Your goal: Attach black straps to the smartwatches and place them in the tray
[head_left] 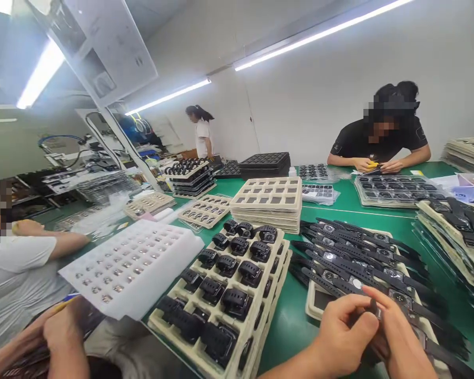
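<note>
At the lower right, my left hand (343, 331) and my right hand (398, 337) meet, closed around a small dark watch part that their fingers mostly hide. Just beyond them, watches with black straps laid out flat (351, 263) cover a beige tray (314, 302). Left of my hands stands a stack of beige trays (256, 316), its top compartments filled with watches whose black straps are curled up (237, 302).
A white foam tray (130, 263) of small metal parts lies at the left, beside a person's arms. Stacked beige trays (266, 195) stand mid-table. Another person (383, 137) works across the green table. More loaded trays (454, 231) are at the right edge.
</note>
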The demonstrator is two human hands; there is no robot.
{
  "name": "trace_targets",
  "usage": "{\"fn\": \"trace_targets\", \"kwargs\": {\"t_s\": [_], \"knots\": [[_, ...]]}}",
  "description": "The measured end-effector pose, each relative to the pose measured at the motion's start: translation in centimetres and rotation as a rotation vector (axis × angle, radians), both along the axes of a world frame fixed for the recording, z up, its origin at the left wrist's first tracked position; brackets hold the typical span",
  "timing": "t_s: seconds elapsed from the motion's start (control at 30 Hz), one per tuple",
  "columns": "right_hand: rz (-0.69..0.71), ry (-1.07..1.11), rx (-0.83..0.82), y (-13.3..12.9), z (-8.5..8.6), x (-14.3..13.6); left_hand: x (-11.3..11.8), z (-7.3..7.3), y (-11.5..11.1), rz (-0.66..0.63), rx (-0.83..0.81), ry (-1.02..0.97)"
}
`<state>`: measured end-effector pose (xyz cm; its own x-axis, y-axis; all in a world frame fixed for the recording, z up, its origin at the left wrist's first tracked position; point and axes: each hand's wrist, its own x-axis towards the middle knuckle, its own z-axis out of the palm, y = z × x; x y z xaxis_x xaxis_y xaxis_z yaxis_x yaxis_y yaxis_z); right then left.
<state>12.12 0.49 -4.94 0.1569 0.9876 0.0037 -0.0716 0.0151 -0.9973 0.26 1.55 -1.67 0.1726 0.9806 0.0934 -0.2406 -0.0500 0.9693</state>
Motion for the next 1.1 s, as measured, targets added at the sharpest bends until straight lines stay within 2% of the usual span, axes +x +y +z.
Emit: {"fn": "trace_targets", "kwargs": {"t_s": [0.13,0.2,0.27,0.37,0.47,0.6,0.8,0.97,1.1], "knots": [[0.199,-0.070,0.049,0.8,2.3,1.6,-0.1,0.0,0.0,-0.145,-0.203,-0.199],[0.242,-0.054,0.084,1.1,3.5,2.1,-0.1,-0.1,0.0,-0.232,-0.322,-0.272],[0.179,0.002,0.064,1.2,4.3,2.1,0.0,-0.2,0.1,-0.309,-0.413,-0.321],[0.044,0.107,-0.061,1.1,4.6,1.6,0.4,-0.7,0.2,-0.366,-0.503,-0.372],[-0.045,0.155,-0.123,1.1,4.7,1.2,0.8,-1.3,0.1,-0.435,-0.502,-0.394],[-0.143,0.149,-0.069,1.3,5.2,1.6,1.1,-1.9,-0.2,-0.558,-0.512,-0.394],[-0.123,0.125,-0.079,1.7,5.0,2.0,1.1,-1.8,-0.2,-0.606,-0.523,-0.394],[-0.190,0.072,-0.050,1.9,4.8,2.5,1.1,-2.1,-0.3,-0.640,-0.491,-0.373],[-0.143,0.106,-0.068,1.9,4.7,2.2,1.2,-2.6,-0.5,-0.633,-0.464,-0.375]]}}
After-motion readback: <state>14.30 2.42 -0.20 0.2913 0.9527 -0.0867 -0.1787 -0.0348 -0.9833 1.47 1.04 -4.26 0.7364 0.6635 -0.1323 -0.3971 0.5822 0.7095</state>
